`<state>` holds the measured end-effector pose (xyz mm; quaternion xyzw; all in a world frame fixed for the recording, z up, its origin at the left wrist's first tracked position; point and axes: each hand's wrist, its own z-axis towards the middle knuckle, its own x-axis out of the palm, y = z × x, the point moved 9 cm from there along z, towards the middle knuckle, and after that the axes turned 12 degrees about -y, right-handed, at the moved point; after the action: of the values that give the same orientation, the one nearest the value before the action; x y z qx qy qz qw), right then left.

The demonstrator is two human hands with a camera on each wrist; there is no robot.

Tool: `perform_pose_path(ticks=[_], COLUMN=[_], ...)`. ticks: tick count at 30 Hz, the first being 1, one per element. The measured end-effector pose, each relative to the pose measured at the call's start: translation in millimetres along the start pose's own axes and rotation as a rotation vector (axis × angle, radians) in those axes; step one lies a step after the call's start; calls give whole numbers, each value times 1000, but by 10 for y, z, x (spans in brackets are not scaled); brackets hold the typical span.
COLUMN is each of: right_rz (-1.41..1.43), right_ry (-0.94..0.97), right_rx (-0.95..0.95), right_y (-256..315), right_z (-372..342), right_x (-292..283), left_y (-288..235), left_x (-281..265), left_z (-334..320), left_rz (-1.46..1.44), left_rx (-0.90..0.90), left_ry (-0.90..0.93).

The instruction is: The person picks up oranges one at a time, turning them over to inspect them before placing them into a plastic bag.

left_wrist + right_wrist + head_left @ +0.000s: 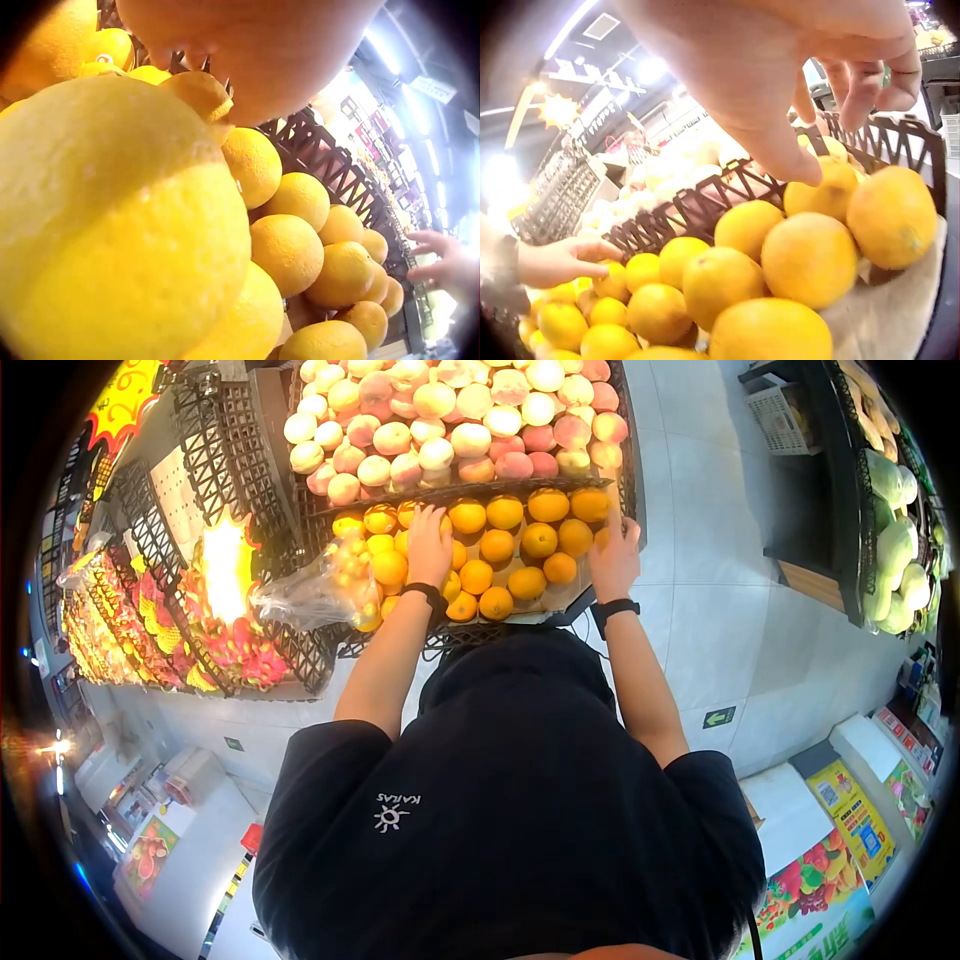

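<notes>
Several oranges point(497, 546) lie in rows in a crate. My left hand point(430, 548) reaches over the back row at its left part, fingers fairly straight and resting on or just above an orange; its palm point(262, 52) partly hides the fruit in the left wrist view. At the crate's right end is my right hand point(614, 560), its fingers spread and bent near the rim. In the right wrist view its thumb point(799, 161) meets or hovers over a back-row orange point(832, 196); contact is unclear. Neither hand visibly lifts a fruit.
Peaches point(435, 400) fill the section behind the crate's dark lattice wall point(697, 206). A clear plastic bag point(320, 592) lies over the left end of the oranges. Dragon fruit point(245, 655) stands farther left, and a black shelf point(820, 510) is to the right.
</notes>
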<state>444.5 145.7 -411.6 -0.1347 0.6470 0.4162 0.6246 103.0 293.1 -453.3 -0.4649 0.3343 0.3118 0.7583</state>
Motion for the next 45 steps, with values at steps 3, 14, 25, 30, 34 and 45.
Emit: perform_pose_path(ticks=[3, 14, 25, 30, 34, 45], right_rz=[-74, 122, 124, 247, 470, 1383], right_ry=[0, 456, 478, 493, 428, 918], right_rx=[-185, -206, -446, -413, -414, 241], right_y=[201, -128, 40, -16, 177, 1508], right_z=[308, 620, 591, 689, 698, -826], right_x=[133, 895, 925, 925, 477, -1342], left_y=[-114, -397, -476, -539, -609, -2172], left_x=[-336, -1309, -1496, -1649, -1822, -2255], left_z=[-31, -390, -610, -617, -580, -106], left_rz=[-83, -401, -467, -460, -460, -735], left_rx=[-108, -194, -220, -182, -184, 38], left_ry=[31, -84, -131, -125, -113, 95])
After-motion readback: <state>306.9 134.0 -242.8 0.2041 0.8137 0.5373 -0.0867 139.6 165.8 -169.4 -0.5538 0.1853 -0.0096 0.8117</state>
